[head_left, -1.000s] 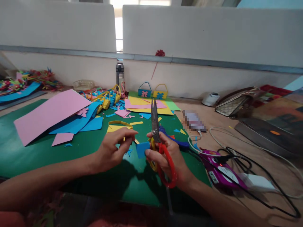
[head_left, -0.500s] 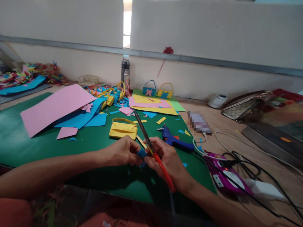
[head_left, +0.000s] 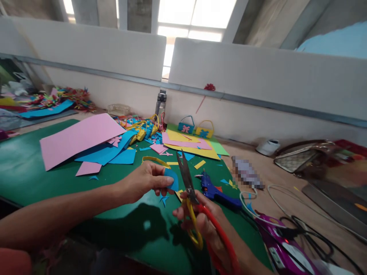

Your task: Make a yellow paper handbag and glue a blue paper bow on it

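Note:
Between the thumb and fingers of my left hand point(head_left: 143, 182) is a small blue paper piece point(head_left: 171, 179) with a curved edge. My right hand point(head_left: 209, 217) grips scissors point(head_left: 187, 177) by their red and yellow handles, blades parted slightly and pointing up and away, just right of the blue piece. Behind my left hand a yellow paper bag's handle point(head_left: 156, 161) shows; my hand hides most of the bag. A blue scrap point(head_left: 163, 200) lies on the green mat point(head_left: 114, 229) below the blue piece.
A blue glue gun point(head_left: 219, 193) lies right of the scissors, near a purple power strip point(head_left: 282, 244) with cables. Pink sheet point(head_left: 82, 139) and blue sheets cover the mat's left. Two small finished bags, one blue point(head_left: 186, 126), one yellow point(head_left: 204, 130), stand at the back.
My hands have come apart. The scissors, earlier lying across my right hand, are now gripped by the handles with blades parted. The blue piece stays in my left hand. The view has tilted up.

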{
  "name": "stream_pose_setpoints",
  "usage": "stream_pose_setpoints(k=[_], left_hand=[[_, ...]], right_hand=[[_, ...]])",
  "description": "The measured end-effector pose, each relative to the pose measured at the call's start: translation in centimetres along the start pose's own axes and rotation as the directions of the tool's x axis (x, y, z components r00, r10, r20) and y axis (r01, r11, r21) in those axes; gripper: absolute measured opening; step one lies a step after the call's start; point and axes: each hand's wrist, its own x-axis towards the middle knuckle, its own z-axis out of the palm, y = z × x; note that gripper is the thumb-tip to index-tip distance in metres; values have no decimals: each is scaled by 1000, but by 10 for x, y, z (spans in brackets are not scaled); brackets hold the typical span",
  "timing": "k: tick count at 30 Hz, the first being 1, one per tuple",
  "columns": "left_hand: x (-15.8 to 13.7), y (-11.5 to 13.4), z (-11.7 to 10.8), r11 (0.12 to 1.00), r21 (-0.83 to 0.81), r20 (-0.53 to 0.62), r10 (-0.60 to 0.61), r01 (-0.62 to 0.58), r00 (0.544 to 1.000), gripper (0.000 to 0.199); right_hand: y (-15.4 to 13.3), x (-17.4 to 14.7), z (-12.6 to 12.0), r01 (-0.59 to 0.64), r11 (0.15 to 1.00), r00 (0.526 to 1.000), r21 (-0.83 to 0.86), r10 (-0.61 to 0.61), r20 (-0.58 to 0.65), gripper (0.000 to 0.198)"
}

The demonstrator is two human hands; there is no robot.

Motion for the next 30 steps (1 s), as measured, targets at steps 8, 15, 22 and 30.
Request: stream_pose_setpoints(k=[8,15,22,30], left_hand=[[-2,9,0,996,-84,-20,12,-14,1000,14],[-1,5,2,993,-118,-47,16,-22,999,14],[-1,3,4,991,-130,-40,11,-16,999,12],[-4,-3,12,980,-190,-96,46,-64,994,11]], right_hand=[[0,-6,5,-29,999,999,-16,29,23,63],[7,-3,4,65,993,996,-94,-59,64,59],[12,-4,5,12,998,997,-57,-8,78,59],[17,0,9,53,993,998,-105,-55,-13,60]])
